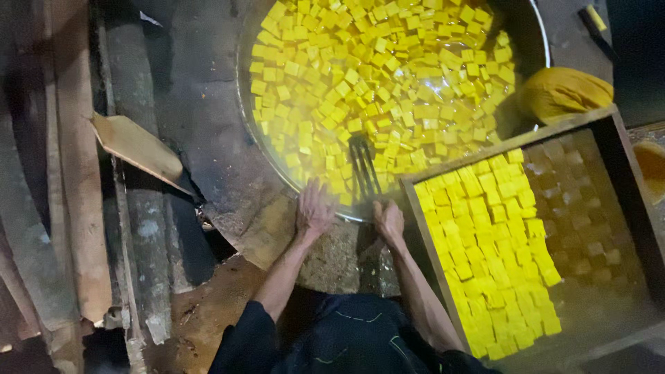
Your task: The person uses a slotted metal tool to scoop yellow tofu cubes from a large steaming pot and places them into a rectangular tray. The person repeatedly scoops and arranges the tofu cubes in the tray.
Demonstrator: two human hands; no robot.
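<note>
A big round metal pan (244,104) holds yellow liquid with many floating yellow cubes (374,76). My right hand (389,220) grips the handle of a dark slotted spatula (363,166) whose blade lies in the liquid near the pan's front rim. My left hand (314,209) rests with fingers spread on the pan's near rim, holding nothing. To the right, a wooden tray (603,121) holds rows of yellow cubes (492,249) on its left half.
A wooden paddle (138,147) lies on the sooty ledge left of the pan. Rough planks (76,173) run along the left side. A yellow cloth bundle (562,93) sits behind the tray. An orange container's edge (652,166) shows at far right.
</note>
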